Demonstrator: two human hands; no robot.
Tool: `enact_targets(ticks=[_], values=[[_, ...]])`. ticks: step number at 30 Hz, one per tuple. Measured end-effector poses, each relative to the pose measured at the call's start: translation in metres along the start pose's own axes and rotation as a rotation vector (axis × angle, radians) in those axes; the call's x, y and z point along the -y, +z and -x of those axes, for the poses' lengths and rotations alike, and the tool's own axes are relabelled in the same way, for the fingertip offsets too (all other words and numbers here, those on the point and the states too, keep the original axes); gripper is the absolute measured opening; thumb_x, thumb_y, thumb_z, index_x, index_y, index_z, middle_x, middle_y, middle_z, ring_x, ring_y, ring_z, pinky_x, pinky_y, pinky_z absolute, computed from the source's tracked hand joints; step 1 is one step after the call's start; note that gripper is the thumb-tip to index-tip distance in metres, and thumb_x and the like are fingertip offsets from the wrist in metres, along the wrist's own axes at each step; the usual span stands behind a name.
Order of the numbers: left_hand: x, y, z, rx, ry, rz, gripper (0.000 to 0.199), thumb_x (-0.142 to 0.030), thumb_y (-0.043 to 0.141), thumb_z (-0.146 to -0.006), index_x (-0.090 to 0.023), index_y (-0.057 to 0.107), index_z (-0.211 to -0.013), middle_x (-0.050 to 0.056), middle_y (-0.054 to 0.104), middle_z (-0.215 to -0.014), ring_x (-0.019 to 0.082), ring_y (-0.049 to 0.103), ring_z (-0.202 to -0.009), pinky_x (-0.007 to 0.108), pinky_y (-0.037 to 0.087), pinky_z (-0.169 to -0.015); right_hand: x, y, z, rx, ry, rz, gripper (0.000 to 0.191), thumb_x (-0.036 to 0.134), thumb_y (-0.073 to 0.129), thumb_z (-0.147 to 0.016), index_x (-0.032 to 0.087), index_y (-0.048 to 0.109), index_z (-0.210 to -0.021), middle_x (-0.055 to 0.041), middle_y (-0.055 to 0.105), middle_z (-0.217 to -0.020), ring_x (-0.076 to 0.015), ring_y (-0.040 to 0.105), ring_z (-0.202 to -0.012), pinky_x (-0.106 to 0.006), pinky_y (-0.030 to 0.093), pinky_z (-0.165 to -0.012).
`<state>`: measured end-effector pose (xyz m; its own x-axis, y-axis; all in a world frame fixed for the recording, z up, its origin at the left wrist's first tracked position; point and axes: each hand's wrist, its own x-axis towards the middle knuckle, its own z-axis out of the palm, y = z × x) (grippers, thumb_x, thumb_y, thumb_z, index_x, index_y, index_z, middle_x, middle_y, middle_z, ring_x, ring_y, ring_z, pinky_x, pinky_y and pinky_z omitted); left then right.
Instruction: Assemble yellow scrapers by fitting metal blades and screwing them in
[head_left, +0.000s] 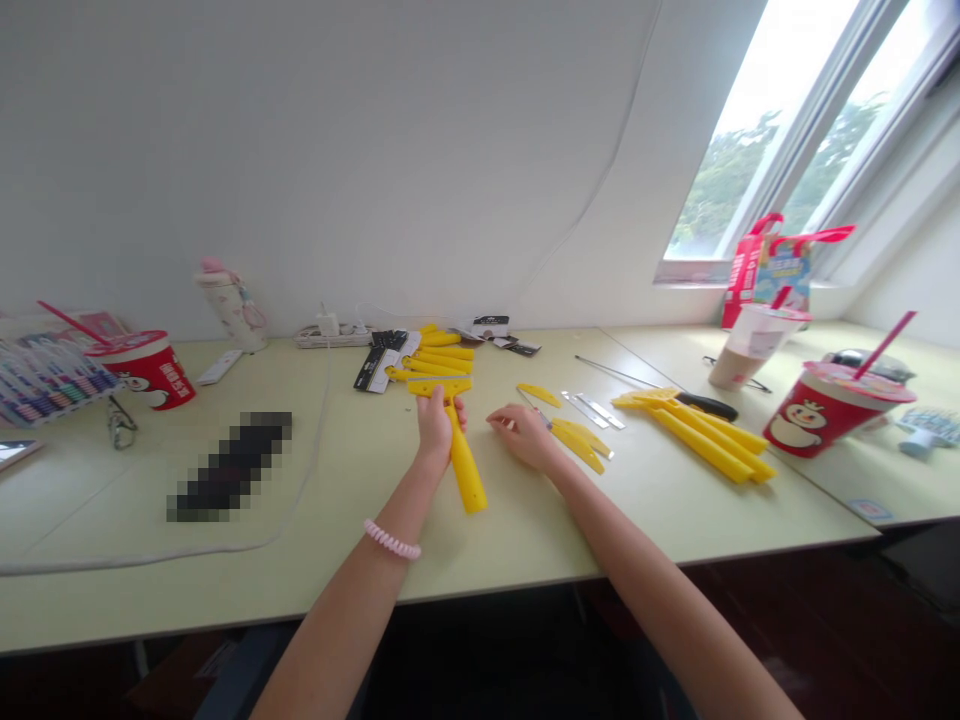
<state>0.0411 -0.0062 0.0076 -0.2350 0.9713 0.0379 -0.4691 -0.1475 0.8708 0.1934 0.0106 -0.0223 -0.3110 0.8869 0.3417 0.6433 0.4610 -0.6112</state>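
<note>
My left hand (436,425) is closed round a yellow scraper (466,470), gripped just below its wide head. The scraper's handle points down toward the table's near edge. To its right, my right hand (521,435) hovers low at the table with its fingers drawn together; whatever is in them is too small to make out. Beside that hand lie loose yellow blade covers (581,440) and thin metal blades (592,408). Several yellow handles (705,440) are piled farther right, near a screwdriver (705,404).
Behind my left hand are more yellow scrapers (442,358) and black-and-white cards (379,362). Red drink cups stand left (154,372) and right (825,410). A power strip (334,337) sits by the wall, and a cable (292,500) crosses the table's left side.
</note>
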Motion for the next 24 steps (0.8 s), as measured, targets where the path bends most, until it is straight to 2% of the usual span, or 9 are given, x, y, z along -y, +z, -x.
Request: enact_targets(ticks=[3,7,10,14,17,24], values=[[-0.005,-0.003,-0.002,-0.004,0.02,0.016,0.019,-0.036,0.048,-0.076,-0.021,0.036,-0.078,-0.006,0.048,-0.053,0.006,0.041,-0.035,0.017,0.03,-0.037,0.017,0.014,0.001,0.069,-0.096,0.057,0.023,0.019,0.046,-0.082,0.019,0.068,-0.091,-0.0058,0.064,-0.087,-0.0154,0.056,-0.08,-0.027,0.042,-0.074],[-0.012,-0.002,-0.003,0.082,-0.062,0.03,0.013,-0.03,0.046,-0.076,-0.019,0.039,-0.074,-0.005,0.048,-0.052,0.006,0.04,-0.034,0.018,0.029,-0.036,0.029,0.028,-0.003,0.074,-0.11,0.143,0.025,0.014,0.045,-0.082,0.017,0.066,-0.094,-0.0069,0.062,-0.087,-0.0158,0.054,-0.083,-0.026,0.04,-0.075],[-0.016,-0.002,-0.004,0.117,-0.063,0.049,0.012,-0.027,0.044,-0.076,-0.018,0.04,-0.071,-0.004,0.049,-0.052,0.006,0.039,-0.034,0.019,0.027,-0.035,0.027,0.034,-0.011,0.03,-0.041,0.178,0.031,0.012,0.041,-0.083,0.016,0.064,-0.104,-0.0085,0.061,-0.093,-0.0164,0.054,-0.089,-0.026,0.038,-0.078],[-0.014,-0.004,-0.006,0.099,-0.038,0.061,0.012,-0.027,0.044,-0.076,-0.017,0.041,-0.07,-0.004,0.049,-0.052,0.005,0.038,-0.033,0.019,0.027,-0.034,0.027,0.041,-0.025,-0.017,0.146,0.209,0.033,0.021,0.041,-0.086,0.022,0.06,-0.113,-0.0075,0.062,-0.097,-0.0177,0.056,-0.088,-0.026,0.039,-0.072],[-0.009,-0.004,-0.006,0.111,-0.041,0.042,0.012,-0.026,0.044,-0.076,-0.018,0.041,-0.068,-0.004,0.048,-0.05,0.006,0.039,-0.032,0.019,0.026,-0.033,0.031,0.047,-0.037,-0.021,0.249,0.25,0.03,0.026,0.042,-0.086,0.026,0.063,-0.107,-0.0062,0.063,-0.095,-0.0179,0.058,-0.085,-0.025,0.037,-0.065],[-0.001,-0.004,-0.007,0.139,-0.065,0.016,0.016,-0.031,0.049,-0.074,-0.018,0.041,-0.069,-0.004,0.05,-0.049,0.006,0.038,-0.03,0.018,0.026,-0.031,0.033,0.056,-0.053,0.001,0.257,0.263,0.02,0.025,0.048,-0.079,0.021,0.067,-0.076,-0.0062,0.064,-0.082,-0.0175,0.059,-0.072,-0.025,0.035,-0.057]])
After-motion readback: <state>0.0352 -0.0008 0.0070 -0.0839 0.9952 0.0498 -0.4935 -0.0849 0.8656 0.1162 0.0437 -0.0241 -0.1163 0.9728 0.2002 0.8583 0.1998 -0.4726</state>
